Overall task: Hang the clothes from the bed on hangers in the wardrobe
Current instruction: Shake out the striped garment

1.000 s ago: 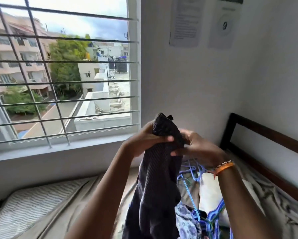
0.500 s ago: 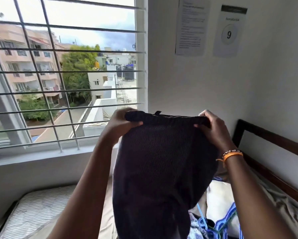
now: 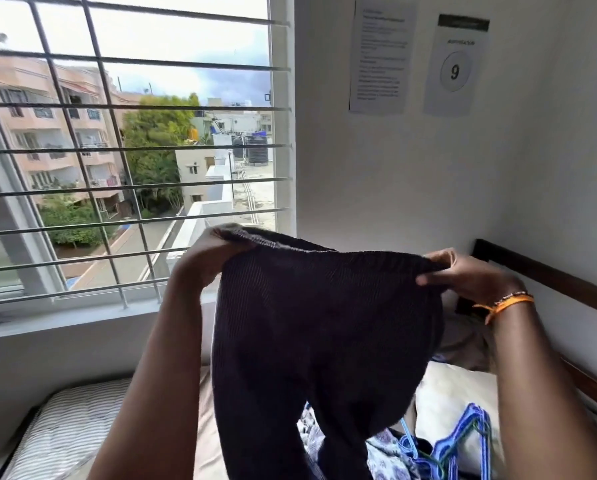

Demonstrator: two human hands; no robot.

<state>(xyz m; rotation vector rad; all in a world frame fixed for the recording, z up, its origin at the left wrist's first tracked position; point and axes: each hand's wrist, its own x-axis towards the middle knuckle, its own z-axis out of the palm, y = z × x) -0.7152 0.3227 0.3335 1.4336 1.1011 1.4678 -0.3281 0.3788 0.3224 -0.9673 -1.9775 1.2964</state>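
Dark ribbed trousers [image 3: 321, 327] hang in front of me over the bed, their waistband stretched wide. My left hand [image 3: 207, 258] grips the waistband's left end and my right hand [image 3: 470, 275] pinches its right end, an orange band on that wrist. The two legs drop out of the bottom of the view. Below them on the bed lie several blue hangers [image 3: 463, 434] and a patterned blue-and-white garment [image 3: 387, 452]. The wardrobe is not in view.
A barred window [image 3: 127, 150] fills the left, its sill just beyond my left arm. A striped mattress [image 3: 65, 424] lies at the lower left. The dark wooden headboard [image 3: 546, 275] runs along the right wall. A pale pillow [image 3: 453, 393] lies near the hangers. Two paper notices [image 3: 418, 60] hang on the wall.
The bunched trousers were raised and spread out; my hands have moved apart along the waistband, stretching it wider than half a second ago.
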